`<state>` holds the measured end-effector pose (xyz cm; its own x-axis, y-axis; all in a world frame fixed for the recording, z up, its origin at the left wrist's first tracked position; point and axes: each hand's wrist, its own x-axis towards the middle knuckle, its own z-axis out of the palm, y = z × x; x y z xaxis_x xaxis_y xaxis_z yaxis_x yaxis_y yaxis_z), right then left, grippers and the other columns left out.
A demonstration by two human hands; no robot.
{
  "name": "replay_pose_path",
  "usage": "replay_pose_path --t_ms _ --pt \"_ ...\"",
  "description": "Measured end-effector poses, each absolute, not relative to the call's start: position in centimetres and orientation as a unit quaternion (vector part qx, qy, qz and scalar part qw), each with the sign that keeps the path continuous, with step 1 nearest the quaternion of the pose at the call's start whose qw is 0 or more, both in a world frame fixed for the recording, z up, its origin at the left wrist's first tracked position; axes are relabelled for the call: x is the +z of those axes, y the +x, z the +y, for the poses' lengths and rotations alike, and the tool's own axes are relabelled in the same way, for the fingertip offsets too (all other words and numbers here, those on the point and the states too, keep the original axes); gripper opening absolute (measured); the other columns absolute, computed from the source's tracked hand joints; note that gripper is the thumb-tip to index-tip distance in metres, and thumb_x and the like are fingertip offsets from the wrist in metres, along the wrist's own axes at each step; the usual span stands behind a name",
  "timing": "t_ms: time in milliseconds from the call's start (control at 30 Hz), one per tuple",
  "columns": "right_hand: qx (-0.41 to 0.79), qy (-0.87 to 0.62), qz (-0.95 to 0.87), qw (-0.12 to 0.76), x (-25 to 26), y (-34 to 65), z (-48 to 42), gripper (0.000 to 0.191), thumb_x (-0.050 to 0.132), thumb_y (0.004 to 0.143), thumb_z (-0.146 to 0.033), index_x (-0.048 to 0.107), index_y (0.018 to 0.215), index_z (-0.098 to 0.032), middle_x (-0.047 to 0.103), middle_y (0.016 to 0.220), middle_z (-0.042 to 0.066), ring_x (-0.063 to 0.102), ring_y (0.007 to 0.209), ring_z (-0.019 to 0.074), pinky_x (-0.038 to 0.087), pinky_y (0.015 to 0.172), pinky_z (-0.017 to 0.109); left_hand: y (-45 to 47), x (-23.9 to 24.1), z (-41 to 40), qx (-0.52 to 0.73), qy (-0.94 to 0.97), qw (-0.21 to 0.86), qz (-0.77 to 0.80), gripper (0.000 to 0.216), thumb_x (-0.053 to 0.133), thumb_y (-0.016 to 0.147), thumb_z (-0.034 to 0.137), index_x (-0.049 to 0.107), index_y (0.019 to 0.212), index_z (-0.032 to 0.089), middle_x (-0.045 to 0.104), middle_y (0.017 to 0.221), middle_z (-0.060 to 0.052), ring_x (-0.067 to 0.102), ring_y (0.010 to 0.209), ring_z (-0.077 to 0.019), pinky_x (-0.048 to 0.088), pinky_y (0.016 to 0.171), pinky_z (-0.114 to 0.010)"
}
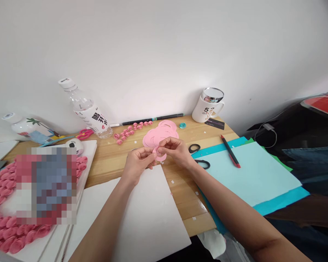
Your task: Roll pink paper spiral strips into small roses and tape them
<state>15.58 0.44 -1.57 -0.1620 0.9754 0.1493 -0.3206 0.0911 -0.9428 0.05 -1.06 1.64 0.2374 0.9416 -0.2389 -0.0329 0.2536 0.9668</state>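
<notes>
Between my two hands is a curled pink paper strip (161, 157), its loose end hanging in an arc. My left hand (138, 163) pinches it from the left, thumb and fingers closed. From the right, my right hand (176, 150) grips the same strip between thumb and forefinger. Just behind them lies a pile of pink paper cutouts (160, 133), partly hidden by my fingers. Several small rolled pink paper flowers (129, 131) sit in rows to the left of the pile. One teal rolled paper flower (182, 125) rests to its right.
Black-handled scissors (203, 164) lie right of my hands, beside light blue sheets (251, 178) with a pen (231, 151). A mug (207, 105) and a water bottle (91, 112) stand at the back. White paper (153, 214) lies in front; a pink-flowered piece (9, 222) sits left.
</notes>
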Motion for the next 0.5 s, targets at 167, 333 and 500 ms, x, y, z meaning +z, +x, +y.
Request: replay_pose_path --t_ms 167,333,500 --pt "0.578 -0.341 -0.494 0.553 -1.7 15.59 0.56 0.017 0.075 0.06 -0.028 0.064 0.07 -0.019 0.067 0.069 0.0 0.06 0.062 0.0127 0.05 0.064 0.029 0.05 1.62 -1.02 0.386 0.469 0.632 0.481 0.025 0.071 0.061 0.031 0.066 0.08 0.014 0.061 0.059 -0.001 0.052 0.052 -0.0105 0.039 0.047 -0.022" --pt "0.572 -0.364 -0.497 0.542 -1.78 15.64 0.57 0.018 0.07 0.067 -0.032 0.068 0.08 -0.019 0.069 0.076 0.002 0.062 0.067 0.0134 0.051 0.07 0.031 -0.13 1.88 -0.91 0.396 0.462 0.624 0.489 0.026 0.072 0.059 0.031 0.067 0.077 0.014 0.062 0.062 -0.002 0.051 0.051 -0.0094 0.038 0.047 -0.022" --pt "0.578 -0.356 -0.494 0.544 -1.8 15.72 0.56 0.018 0.071 0.064 -0.03 0.069 0.079 -0.019 0.069 0.077 0.003 0.063 0.067 0.0136 0.05 0.072 0.031 -0.11 1.96 -0.96 0.394 0.465 0.621 0.493 0.025 0.072 0.06 0.031 0.067 0.078 0.014 0.063 0.062 -0.003 0.051 0.051 -0.0094 0.038 0.047 -0.022"
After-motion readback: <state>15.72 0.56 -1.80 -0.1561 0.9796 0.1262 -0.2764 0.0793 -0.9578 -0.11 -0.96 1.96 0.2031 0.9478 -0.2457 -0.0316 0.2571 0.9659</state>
